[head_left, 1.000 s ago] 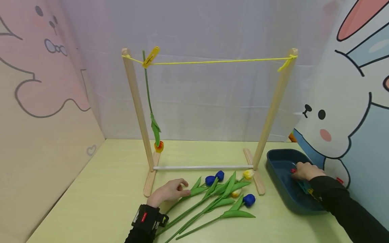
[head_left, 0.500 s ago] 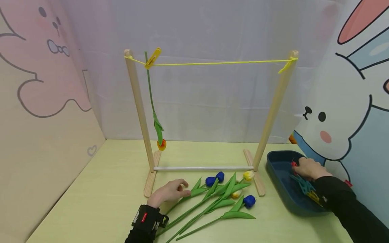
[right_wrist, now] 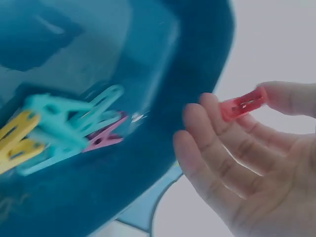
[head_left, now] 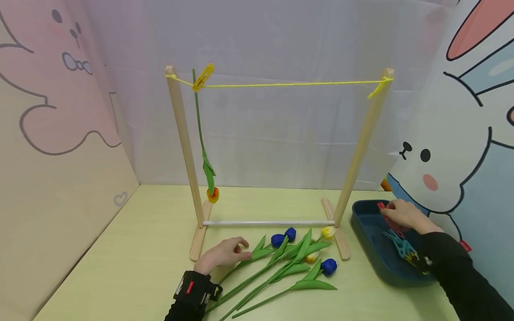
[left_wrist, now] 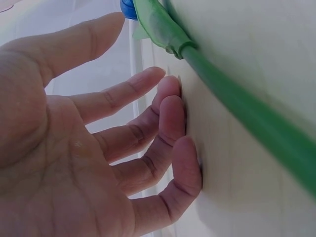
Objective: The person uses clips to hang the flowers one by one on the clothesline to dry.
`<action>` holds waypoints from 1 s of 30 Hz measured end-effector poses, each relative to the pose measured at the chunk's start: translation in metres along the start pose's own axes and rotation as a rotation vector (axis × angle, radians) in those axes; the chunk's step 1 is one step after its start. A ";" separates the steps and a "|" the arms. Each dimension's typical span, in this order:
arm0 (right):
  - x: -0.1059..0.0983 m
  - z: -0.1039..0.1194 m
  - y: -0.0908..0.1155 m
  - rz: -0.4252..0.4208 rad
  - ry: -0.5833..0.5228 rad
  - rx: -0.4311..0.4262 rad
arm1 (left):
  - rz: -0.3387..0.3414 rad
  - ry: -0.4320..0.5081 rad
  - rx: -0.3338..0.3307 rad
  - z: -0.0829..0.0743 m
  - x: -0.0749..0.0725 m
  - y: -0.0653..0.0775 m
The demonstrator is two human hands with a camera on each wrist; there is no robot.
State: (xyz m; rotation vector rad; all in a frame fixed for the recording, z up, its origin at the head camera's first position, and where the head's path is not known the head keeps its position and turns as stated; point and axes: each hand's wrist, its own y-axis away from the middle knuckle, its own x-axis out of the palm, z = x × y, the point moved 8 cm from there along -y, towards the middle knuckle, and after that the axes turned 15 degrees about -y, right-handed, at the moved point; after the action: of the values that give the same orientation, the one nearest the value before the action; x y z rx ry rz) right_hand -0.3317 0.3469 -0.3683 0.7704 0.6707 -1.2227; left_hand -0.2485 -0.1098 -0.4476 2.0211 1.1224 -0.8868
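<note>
My right hand [head_left: 407,215] pinches a red clothespin [right_wrist: 244,103] between thumb and fingers, above the dark blue basin [head_left: 367,249]. Teal clothespins [right_wrist: 59,128], a yellow clothespin [right_wrist: 17,143] and a pink clothespin [right_wrist: 106,136] lie in the basin. Fingers loosely bent, my left hand [head_left: 225,254] rests on the table beside the tulips and holds nothing. In the left wrist view, a green tulip stem [left_wrist: 242,108] runs past its fingertips. Blue tulips [head_left: 329,266] and yellow tulips [head_left: 328,231] lie on the table, stems toward me.
A wooden frame [head_left: 363,142] stands behind the tulips, with a yellow string [head_left: 289,84] tied across its top. Near the left post, a yellow clothespin [head_left: 203,77] on the string holds an orange tulip [head_left: 213,195] hanging head down. Rabbit-printed panels flank the table.
My right hand has risen from the clothespins in the basin, bringing up the red clothespin. The left hand and the tulips stay where they were.
</note>
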 end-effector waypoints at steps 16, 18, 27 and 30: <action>-0.034 0.056 0.046 -0.465 -0.235 -0.265 | 0.030 -0.016 0.031 -0.001 0.001 0.000; -0.035 0.066 0.054 -0.543 -0.282 -0.341 | 0.027 -0.016 0.029 -0.001 0.000 0.001; -0.022 0.112 0.080 -0.685 -0.449 -0.639 | 0.031 -0.012 0.041 0.001 0.003 0.000; -0.017 0.121 0.084 -0.656 -0.483 -0.625 | 0.028 -0.013 0.039 0.002 0.003 0.000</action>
State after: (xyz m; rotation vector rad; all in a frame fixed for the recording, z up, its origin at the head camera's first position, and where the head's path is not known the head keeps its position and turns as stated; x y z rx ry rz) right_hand -0.2483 0.2713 -0.2718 -0.2976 0.8618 -1.5867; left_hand -0.2481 -0.1095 -0.4511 2.0547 1.0753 -0.9135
